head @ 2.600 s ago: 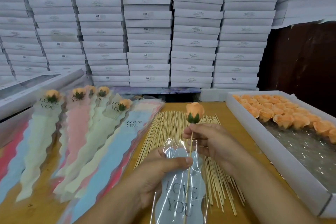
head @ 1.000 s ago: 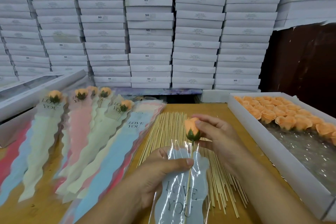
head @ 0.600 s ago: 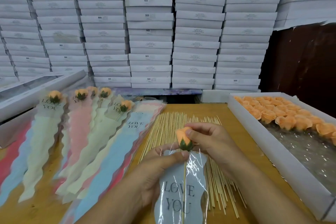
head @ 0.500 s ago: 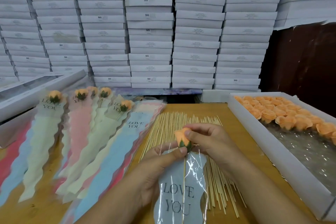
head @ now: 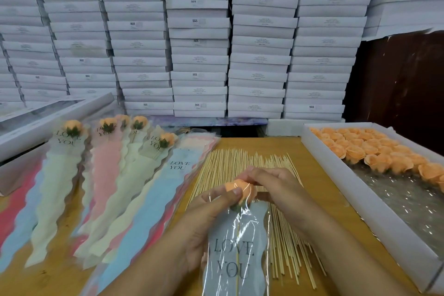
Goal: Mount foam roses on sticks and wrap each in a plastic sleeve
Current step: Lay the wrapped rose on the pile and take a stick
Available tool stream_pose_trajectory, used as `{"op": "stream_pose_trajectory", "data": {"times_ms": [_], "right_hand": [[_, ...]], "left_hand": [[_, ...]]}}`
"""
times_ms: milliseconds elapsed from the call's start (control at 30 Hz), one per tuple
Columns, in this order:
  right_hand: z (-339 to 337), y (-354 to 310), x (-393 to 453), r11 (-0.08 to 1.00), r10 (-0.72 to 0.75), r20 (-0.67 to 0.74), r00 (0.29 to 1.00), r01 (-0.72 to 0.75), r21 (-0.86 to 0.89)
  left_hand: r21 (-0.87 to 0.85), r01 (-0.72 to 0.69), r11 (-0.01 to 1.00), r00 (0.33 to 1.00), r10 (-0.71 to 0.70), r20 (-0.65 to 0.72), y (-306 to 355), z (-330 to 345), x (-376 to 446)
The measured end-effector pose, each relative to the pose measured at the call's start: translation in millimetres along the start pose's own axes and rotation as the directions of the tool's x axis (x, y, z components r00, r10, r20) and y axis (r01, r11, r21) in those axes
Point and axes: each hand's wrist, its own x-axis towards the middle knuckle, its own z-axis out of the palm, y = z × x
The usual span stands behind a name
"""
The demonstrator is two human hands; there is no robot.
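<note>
Lower centre of frame: left hand (head: 206, 218) grips plastic sleeve (head: 236, 255) at mouth, thumb over opening, likely holding it open. Right hand (head: 276, 187) curls over orange foam rose (head: 241, 192), pinching it, seemingly pushing it in. Stick (head: 237, 259) inside sleeve already. Both forearms angle inward.

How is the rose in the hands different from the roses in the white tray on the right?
The held rose sits on a stick in a clear "LOVE YOU" sleeve; the tray roses show no sticks or sleeves. The left hand and right hand pinch the held rose; the tray roses lie packed in rows in the white tray, untouched. All are orange.
</note>
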Motion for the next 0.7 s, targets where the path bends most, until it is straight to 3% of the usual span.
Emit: {"op": "stream_pose_trajectory", "data": {"times_ms": [700], "right_hand": [[0.3,3.1,0.0,0.977,-0.024,0.045,0.999,0.033,-0.209]], "left_hand": [[0.025,-0.010,1.000,1.000,0.010,0.004,1.6,-3.9,2.8]]}}
